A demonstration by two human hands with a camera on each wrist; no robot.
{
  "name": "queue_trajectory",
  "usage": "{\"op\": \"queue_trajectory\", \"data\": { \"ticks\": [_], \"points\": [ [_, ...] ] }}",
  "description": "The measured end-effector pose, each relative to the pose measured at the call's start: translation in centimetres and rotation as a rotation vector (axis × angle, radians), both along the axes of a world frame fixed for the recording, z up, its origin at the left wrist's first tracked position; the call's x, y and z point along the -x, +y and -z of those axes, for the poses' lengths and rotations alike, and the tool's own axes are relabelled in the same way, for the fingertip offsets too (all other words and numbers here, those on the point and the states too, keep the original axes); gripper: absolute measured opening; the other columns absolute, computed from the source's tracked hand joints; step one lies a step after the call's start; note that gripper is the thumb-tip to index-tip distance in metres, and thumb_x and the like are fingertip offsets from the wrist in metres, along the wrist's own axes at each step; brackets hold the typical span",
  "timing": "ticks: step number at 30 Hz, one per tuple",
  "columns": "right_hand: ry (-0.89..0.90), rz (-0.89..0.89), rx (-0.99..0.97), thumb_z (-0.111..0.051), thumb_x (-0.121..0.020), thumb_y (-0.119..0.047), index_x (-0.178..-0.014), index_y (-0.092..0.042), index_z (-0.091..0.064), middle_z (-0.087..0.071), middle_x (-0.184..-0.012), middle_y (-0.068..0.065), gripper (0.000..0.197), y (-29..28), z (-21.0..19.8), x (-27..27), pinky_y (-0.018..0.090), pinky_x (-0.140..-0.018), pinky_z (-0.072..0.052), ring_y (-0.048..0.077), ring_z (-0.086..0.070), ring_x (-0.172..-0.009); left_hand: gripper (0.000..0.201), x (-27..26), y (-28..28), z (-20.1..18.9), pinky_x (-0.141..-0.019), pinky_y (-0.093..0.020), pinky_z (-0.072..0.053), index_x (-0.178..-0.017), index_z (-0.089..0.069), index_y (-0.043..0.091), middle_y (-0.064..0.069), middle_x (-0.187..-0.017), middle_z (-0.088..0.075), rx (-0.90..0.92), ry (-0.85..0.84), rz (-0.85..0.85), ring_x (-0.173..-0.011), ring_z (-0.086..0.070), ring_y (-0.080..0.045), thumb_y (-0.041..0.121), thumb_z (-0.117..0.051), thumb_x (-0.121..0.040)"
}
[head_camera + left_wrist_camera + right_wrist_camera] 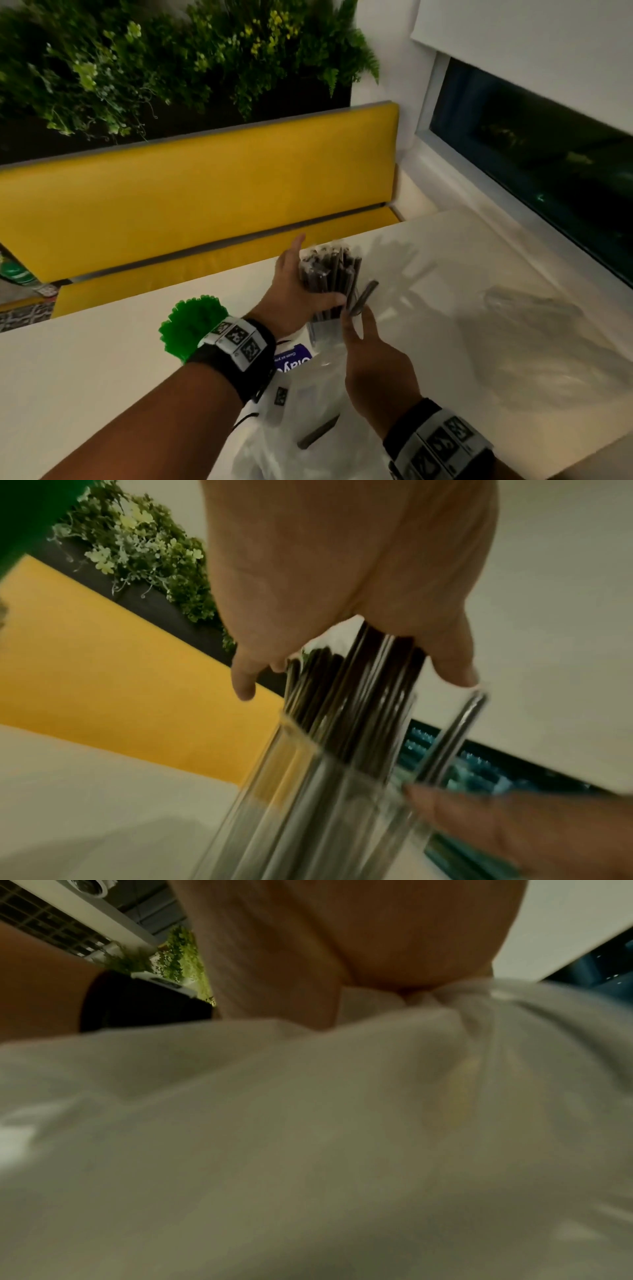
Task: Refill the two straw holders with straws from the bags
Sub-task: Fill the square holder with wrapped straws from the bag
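Two holders: a clear holder [308, 791] stands in front of me on the table [102, 377], packed with dark straws [329, 270]; a bunch of green straws [191, 325] stands behind my left wrist, its holder hidden from me
Left hand [298, 291]: fingers and thumb curled round the dark straws above the rim, gathering the bundle upright
Right hand [376, 370]: fingers raised just beside the clear holder, close to a single straw [363, 296] that leans out from the bundle; I cannot tell whether I pinch that straw, touch the glass or catch bag plastic, because the wrist view is blurred
Bags: one bag [308, 411] lies crumpled under my forearms, just before the clear holder, with a loose straw [318, 435] in or on it; a second bag [534, 308] lies flat to my right, well apart
Step in hand (judged): late stage of filling the clear holder; the bulk is in and the strays are being tidied
Progress (judged): green side looks full, dark side nearly so
Next move calls for: tipping the single straw upright and sliding it down into the bundle, with my left hand easing its hold enough to leave a gap; after that, fetching the loose straw
Caution (judged): the clear holder is tall and top-heavy, so a sideways push could tip it; the bag plastic beside its foot could drag it
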State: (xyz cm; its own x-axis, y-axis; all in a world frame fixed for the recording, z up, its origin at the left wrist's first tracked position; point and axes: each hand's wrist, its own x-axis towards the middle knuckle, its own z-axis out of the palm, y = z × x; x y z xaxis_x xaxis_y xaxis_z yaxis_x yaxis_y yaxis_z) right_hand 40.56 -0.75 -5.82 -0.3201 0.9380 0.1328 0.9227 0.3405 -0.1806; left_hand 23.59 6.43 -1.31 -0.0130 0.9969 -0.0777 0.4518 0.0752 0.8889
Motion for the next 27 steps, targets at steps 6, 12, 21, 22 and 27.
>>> {"op": "queue_trajectory", "data": {
  "ticks": [6, 12, 21, 22, 27],
  "points": [
    [0.004, 0.039, 0.149, -0.066, -0.073, -0.004, -0.148, -0.017, -0.039, -0.037, -0.151, 0.026, 0.08, -0.1, -0.7, 0.2, 0.022, -0.036, -0.035, 0.011, -0.032, -0.038, 0.081, -2.9, 0.9, -4.6, -0.117, -0.054, -0.018, -0.153, -0.025, 0.033, -0.005, -0.162, -0.022, -0.56, 0.696, 0.038, -0.15, -0.018, -0.028, 0.068, -0.051, -0.086],
    [-0.051, 0.054, 0.263, -0.046, -0.09, -0.007, -0.155, -0.026, 0.001, -0.001, -0.164, 0.017, 0.083, -0.2, -2.1, 0.2, 0.024, -0.056, -0.046, 0.016, -0.058, -0.061, 0.052, -4.2, 2.3, -1.1, -0.114, -0.059, -0.02, -0.144, -0.041, 0.025, -0.004, -0.159, -0.028, -0.272, 1.175, 0.376, -0.147, -0.024, -0.029, 0.048, -0.042, -0.098],
    [-0.049, 0.089, 0.234, -0.051, -0.086, -0.009, -0.155, -0.022, -0.012, -0.01, -0.163, 0.017, 0.08, -0.3, -1.5, 0.7, 0.024, -0.048, -0.039, 0.015, -0.041, -0.049, 0.064, -5.1, 2.5, -1.6, -0.113, -0.063, -0.017, -0.152, -0.024, 0.033, -0.001, -0.163, -0.02, -0.318, 1.131, 0.374, -0.148, -0.016, -0.028, 0.041, -0.047, -0.093],
    [-0.057, 0.088, 0.248, -0.05, -0.087, -0.008, -0.156, -0.023, -0.01, -0.008, -0.163, 0.017, 0.081, -0.3, -1.6, 0.7, 0.025, -0.049, -0.039, 0.016, -0.042, -0.05, 0.058, -4.6, 2.6, -1.2, -0.114, -0.061, -0.017, -0.15, -0.031, 0.028, 0.001, -0.162, -0.022, -0.261, 1.191, 0.411, -0.149, -0.016, -0.027, 0.04, -0.045, -0.095],
    [0.009, 0.077, 0.276, -0.043, -0.088, -0.007, -0.156, -0.028, -0.006, -0.001, -0.164, 0.016, 0.08, 0.0, -1.6, 0.3, 0.024, -0.052, -0.04, 0.016, -0.046, -0.055, 0.051, -3.5, 1.4, -3.6, -0.11, -0.055, -0.031, -0.143, -0.042, 0.022, -0.011, -0.157, -0.031, -0.349, 1.022, 0.26, -0.143, -0.03, -0.033, 0.035, -0.053, -0.095]
  ]
}}
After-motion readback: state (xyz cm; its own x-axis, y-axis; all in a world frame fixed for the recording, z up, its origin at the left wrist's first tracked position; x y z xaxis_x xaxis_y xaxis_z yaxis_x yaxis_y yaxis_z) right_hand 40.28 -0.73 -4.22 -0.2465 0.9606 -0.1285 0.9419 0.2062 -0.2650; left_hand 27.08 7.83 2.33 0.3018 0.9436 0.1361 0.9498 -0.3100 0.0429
